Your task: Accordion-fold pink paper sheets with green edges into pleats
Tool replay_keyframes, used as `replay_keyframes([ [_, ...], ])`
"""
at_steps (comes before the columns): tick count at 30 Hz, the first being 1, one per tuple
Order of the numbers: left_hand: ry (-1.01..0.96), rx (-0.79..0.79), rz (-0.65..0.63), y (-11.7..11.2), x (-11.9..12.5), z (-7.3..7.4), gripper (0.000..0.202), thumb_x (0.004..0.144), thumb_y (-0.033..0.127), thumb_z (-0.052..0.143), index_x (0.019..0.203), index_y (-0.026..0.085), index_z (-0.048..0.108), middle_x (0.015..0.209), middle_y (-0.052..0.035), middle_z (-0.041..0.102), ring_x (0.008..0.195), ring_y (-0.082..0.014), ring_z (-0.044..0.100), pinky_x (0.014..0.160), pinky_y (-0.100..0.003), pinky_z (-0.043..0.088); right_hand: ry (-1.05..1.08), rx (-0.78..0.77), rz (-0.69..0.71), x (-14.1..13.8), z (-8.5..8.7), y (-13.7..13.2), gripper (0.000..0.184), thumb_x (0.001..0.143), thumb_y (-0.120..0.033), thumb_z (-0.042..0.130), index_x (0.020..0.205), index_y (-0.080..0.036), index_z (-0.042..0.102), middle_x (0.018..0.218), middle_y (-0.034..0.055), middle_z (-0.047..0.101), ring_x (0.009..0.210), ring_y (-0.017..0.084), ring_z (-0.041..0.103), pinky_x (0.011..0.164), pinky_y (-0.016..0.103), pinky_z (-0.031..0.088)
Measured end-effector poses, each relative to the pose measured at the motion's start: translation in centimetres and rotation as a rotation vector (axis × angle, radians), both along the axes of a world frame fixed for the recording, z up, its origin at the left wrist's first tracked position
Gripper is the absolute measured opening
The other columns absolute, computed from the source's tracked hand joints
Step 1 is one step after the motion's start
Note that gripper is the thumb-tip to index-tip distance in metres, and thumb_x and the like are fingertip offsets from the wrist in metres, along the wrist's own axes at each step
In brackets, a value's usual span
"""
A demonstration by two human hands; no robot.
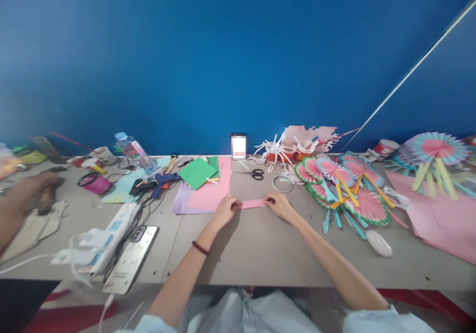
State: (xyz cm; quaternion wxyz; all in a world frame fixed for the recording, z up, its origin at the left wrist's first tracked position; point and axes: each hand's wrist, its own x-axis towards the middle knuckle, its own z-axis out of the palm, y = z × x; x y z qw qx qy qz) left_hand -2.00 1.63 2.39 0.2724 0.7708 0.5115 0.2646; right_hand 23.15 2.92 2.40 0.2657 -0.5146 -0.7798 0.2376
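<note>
A narrow pink paper strip [253,204] stretches level between my two hands, just above the grey table. My left hand [226,210] pinches its left end, fingers closed. The right end is gripped between the thumb and fingers of my right hand [279,205]. Beyond the strip lie black-handled scissors [256,174] and a roll of tape [282,184]. Left of my left hand, green paper squares [198,173] rest on pink paper [208,200] and purple sheets [178,201].
Folded paper fans [368,206] and a white computer mouse [379,243] are at right. At left are a phone [132,261], a power strip [115,236], a glue gun [163,180] and a water bottle [136,152]. Another person's hand [37,184] reaches in at far left.
</note>
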Motion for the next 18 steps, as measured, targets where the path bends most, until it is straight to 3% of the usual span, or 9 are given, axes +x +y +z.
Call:
replay_keyframes([
  [4,0.045,0.073,-0.012,-0.5,0.1,0.1,0.012,0.087,0.016,0.054,0.090,0.017,0.065,0.087,-0.0041,0.061,0.084,-0.0164,0.058,0.075,-0.027,0.048,-0.022,0.038,-0.006,-0.2,-0.4,-0.3,0.010,0.078,-0.014,0.060,0.072,-0.017,0.066,0.073,0.0025,0.066,0.068,0.014,0.059,0.066,0.024,0.045],
  [8,0.131,0.153,-0.042,-0.9,0.1,0.2,0.015,0.090,0.016,0.051,0.085,0.018,0.065,0.087,-0.0033,0.060,0.089,-0.0162,0.057,0.080,-0.027,0.046,-0.073,0.077,-0.027,-0.6,-0.5,-0.8,0.011,0.082,-0.010,0.056,0.079,-0.015,0.066,0.082,0.0044,0.064,0.073,0.014,0.060,0.069,0.024,0.047],
  [14,0.363,0.302,0.014,-2.4,1.1,-0.5,0.017,0.092,0.014,0.048,0.092,0.016,0.065,0.093,-0.0081,0.061,0.094,-0.0230,0.053,0.083,-0.037,0.043,-0.229,0.164,-0.088,-1.7,-0.4,-2.5,0.019,0.087,-0.008,0.050,0.088,-0.016,0.067,0.098,0.0096,0.063,0.094,0.020,0.057,0.085,0.032,0.046],
  [18,0.482,0.341,0.042,-4.4,2.5,-0.8,0.023,0.089,0.005,0.044,0.095,0.013,0.065,0.093,-0.0103,0.061,0.090,-0.0238,0.055,0.085,-0.041,0.044,-0.363,0.192,-0.081,-2.9,-0.1,-4.1,0.023,0.083,-0.002,0.049,0.090,-0.015,0.068,0.097,0.0130,0.066,0.093,0.024,0.058,0.084,0.037,0.046],
])
